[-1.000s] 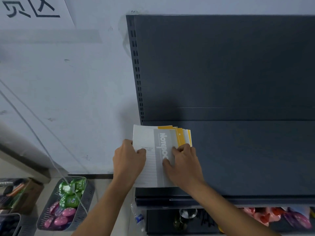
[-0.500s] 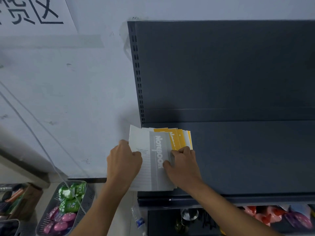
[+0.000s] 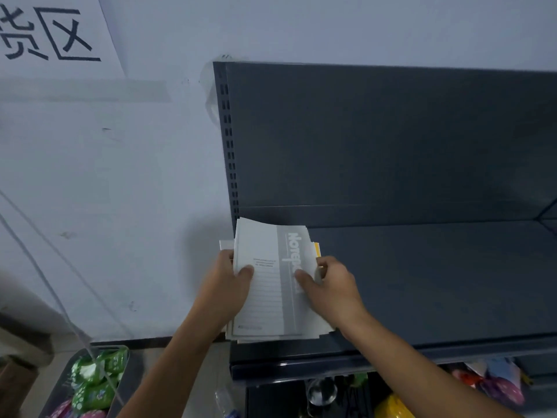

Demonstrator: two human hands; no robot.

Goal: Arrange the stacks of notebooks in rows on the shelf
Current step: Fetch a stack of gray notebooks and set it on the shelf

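Grey-and-white notebook stack (image 3: 271,285) gripped by left hand (image 3: 224,285) and right hand (image 3: 331,285)

This is a shop. At three o'clock stands dark grey slotted metal display shelving (image 3: 422,282); at seven, a basket of green packets (image 3: 61,384).

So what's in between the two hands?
The stack of notebooks, grey-and-white cover on top, lies between the left hand and the right hand; both grip its sides at the left end of the shelf. The head view shows it.

Notebook stack (image 3: 268,285) on shelf's (image 3: 437,282) left end, basket (image 3: 60,396) on floor lower left
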